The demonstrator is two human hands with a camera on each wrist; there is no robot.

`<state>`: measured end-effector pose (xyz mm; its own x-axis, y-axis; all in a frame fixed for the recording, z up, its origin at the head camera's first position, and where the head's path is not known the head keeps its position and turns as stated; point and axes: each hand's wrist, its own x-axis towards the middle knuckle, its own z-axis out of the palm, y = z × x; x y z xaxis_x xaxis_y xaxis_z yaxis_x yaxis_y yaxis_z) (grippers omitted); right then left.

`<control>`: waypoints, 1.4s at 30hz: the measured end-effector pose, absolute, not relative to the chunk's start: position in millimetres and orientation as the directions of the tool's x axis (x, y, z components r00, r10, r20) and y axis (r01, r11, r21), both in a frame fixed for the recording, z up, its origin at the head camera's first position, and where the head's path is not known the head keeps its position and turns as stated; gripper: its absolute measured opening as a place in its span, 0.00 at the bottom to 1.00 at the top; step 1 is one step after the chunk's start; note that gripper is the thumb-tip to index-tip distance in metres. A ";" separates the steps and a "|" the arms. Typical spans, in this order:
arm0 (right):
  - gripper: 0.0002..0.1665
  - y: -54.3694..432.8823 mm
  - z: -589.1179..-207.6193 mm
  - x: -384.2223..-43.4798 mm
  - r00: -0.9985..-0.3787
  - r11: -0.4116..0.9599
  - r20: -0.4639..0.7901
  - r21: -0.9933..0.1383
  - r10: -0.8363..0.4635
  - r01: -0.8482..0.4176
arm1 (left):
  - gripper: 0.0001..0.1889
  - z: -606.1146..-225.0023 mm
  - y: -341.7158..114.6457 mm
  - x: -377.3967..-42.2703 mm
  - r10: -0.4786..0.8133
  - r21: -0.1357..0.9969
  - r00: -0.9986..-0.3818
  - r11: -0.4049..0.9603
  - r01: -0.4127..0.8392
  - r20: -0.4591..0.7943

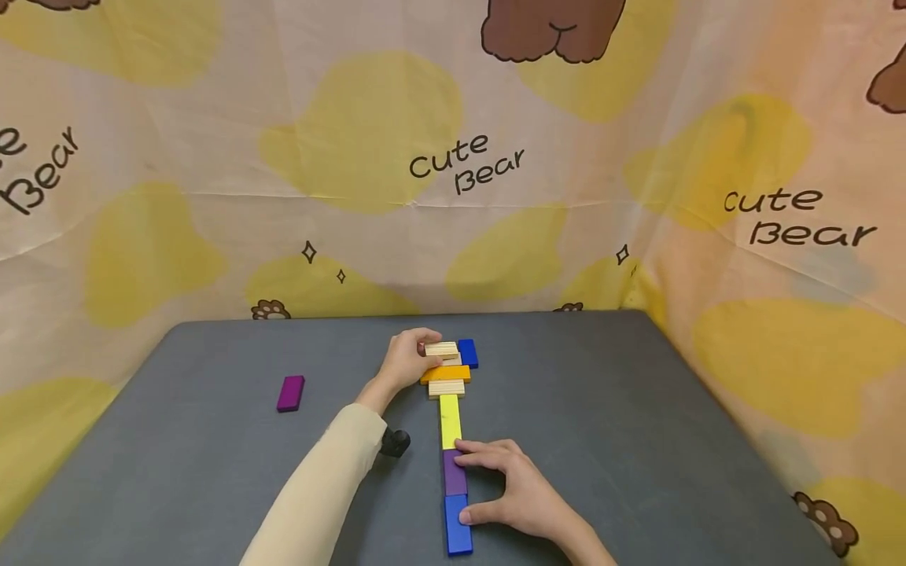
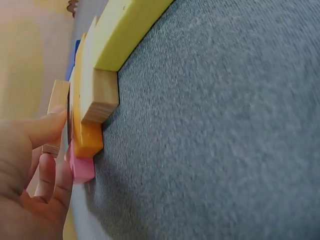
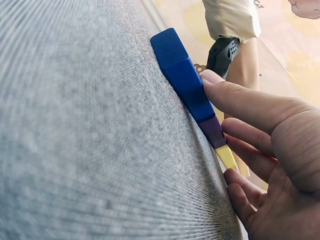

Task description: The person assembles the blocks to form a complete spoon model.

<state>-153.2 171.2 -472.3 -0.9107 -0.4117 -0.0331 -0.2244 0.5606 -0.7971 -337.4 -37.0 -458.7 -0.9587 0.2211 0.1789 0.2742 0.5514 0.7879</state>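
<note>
My left hand [image 1: 409, 360] pinches a plain wooden block [image 1: 442, 348] between thumb and fingers at the far end of a line of blocks. In the left wrist view, that block appears raised beside an orange block [image 2: 89, 140]. Another plain wooden block [image 1: 447, 387] lies just nearer than the orange one. Toward me run a yellow block [image 1: 450, 420], a purple block [image 1: 454, 475] and a blue block [image 1: 458, 534], end to end. My right hand [image 1: 520, 491] has its thumb on the blue block and its fingertips by the purple and yellow blocks, fingers loosely bent.
A second blue block [image 1: 468, 353] stands at the far right of the row. The left wrist view shows a pink block [image 2: 81, 167] past the orange one. A magenta block [image 1: 290, 393] lies alone on the grey table [image 1: 177, 456] at left. Printed cloth [image 1: 340, 126] hangs behind.
</note>
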 end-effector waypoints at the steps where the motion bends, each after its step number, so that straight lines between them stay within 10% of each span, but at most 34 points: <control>1: 0.37 171.0 -472.4 -153.4 -0.909 0.559 -0.029 -0.797 -0.415 -0.230 | 0.20 -458.5 -36.1 -337.6 0.225 0.784 -0.958 0.555 0.278 0.181; 42: 0.37 170.7 -470.8 -153.4 -0.911 0.571 -0.047 -0.792 -0.409 -0.215 | 0.17 -466.4 -28.1 -348.8 0.183 0.762 -0.968 0.597 0.250 0.174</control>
